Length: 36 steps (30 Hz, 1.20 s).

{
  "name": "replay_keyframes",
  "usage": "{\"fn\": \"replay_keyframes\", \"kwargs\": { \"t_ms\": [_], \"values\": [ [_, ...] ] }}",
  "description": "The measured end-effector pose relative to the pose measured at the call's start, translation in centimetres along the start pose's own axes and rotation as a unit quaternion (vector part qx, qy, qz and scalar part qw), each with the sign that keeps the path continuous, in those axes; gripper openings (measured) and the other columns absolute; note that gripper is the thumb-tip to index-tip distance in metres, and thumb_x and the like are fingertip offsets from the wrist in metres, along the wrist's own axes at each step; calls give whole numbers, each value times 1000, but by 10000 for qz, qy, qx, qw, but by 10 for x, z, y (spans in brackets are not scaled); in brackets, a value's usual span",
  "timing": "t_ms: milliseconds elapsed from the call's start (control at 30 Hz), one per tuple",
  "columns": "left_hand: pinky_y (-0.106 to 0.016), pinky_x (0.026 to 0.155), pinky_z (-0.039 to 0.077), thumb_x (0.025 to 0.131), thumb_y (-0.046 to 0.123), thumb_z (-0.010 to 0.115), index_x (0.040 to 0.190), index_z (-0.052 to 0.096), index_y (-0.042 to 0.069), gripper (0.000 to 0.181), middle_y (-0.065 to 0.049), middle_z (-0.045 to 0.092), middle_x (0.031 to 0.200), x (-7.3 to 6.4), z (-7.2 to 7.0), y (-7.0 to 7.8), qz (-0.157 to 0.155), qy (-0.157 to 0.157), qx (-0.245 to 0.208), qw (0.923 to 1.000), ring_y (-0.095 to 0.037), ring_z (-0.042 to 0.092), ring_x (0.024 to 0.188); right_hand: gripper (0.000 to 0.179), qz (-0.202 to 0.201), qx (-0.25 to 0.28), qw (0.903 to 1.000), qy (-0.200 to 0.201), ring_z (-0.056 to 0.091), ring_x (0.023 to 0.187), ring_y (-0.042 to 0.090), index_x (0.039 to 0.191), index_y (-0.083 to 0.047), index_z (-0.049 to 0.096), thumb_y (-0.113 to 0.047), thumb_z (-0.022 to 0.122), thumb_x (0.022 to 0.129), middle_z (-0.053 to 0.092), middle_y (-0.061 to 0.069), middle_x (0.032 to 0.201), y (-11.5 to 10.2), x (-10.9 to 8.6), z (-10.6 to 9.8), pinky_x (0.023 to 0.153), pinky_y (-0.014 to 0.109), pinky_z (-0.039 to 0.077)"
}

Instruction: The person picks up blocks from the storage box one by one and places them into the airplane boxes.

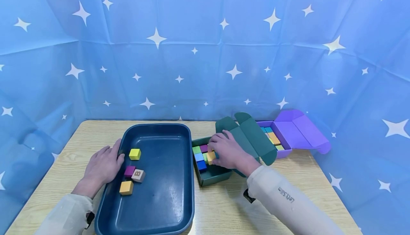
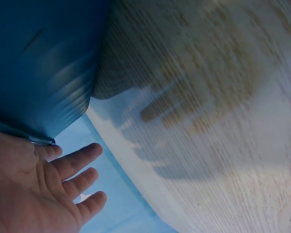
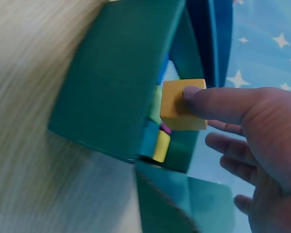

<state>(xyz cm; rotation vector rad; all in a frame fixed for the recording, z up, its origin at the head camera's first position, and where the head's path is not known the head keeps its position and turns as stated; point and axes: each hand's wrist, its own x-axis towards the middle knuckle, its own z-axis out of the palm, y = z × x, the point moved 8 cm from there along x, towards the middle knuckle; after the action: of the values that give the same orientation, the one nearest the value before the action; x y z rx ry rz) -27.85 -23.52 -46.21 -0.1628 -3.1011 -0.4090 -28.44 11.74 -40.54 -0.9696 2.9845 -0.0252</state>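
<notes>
My right hand [image 1: 226, 150] is over the green box [image 1: 214, 180], pinching an orange block [image 3: 177, 104] by its sides. Inside that box lie several coloured blocks, among them a dark blue block [image 1: 201, 165] and a light blue block [image 1: 199, 157]. My left hand [image 1: 103, 167] rests at the left rim of the dark blue tray [image 1: 160, 206], its fingers fairly straight in the left wrist view. Within the tray sit a yellow block [image 1: 135, 154], a purple block [image 1: 129, 171], a lettered wooden block [image 1: 138, 175] and another orange block [image 1: 126, 188].
Behind and right of the green box stands an open purple box [image 1: 284, 153] with several blocks in it. Its lid [image 1: 301, 130] spreads to the right. The green box's lid [image 1: 251, 139] leans toward the purple box. A starry blue cloth [image 1: 192, 64] hangs behind the wooden table [image 1: 288, 178].
</notes>
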Motion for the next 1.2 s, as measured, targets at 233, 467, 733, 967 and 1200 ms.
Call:
{"fn": "replay_keyframes", "kwargs": {
  "t_ms": [233,467,733,967,1200],
  "values": [
    [-71,109,26,102,29,41,153,19,-2,63,-36,43,142,0,0,0,-8,-10,-38,10000,-56,33,133,25,43,-14,9998,-186,49,128,22,97,-23,69,-32,82,79,62,-1,123,-1,-3,15,120,57,20],
    [-71,109,26,103,29,41,153,18,-2,63,-35,43,142,0,1,0,-25,-30,-31,10000,-56,33,133,26,35,-179,9993,-317,48,128,21,99,-24,70,-35,81,79,62,-2,122,-2,-1,26,120,56,21],
    [-70,109,26,103,29,41,153,19,-2,63,-35,43,142,0,0,1,-29,-19,-11,10000,-56,33,133,27,-36,-141,9997,-197,48,126,21,99,-23,70,-35,82,78,63,-2,119,-3,0,33,119,56,23],
    [-70,109,27,103,29,40,153,19,-1,63,-35,43,142,0,0,1,-23,-15,-6,10000,-55,33,133,29,-59,-309,9995,-78,48,126,22,97,-21,69,-37,82,77,63,-1,120,-2,1,38,119,56,24],
    [-70,109,26,102,29,41,153,19,-1,63,-35,43,142,1,0,2,-17,-8,-6,10000,-56,33,133,29,-93,-505,9986,114,47,127,22,94,-20,67,-37,82,77,62,-1,122,-2,0,40,119,55,25]
  ]
}}
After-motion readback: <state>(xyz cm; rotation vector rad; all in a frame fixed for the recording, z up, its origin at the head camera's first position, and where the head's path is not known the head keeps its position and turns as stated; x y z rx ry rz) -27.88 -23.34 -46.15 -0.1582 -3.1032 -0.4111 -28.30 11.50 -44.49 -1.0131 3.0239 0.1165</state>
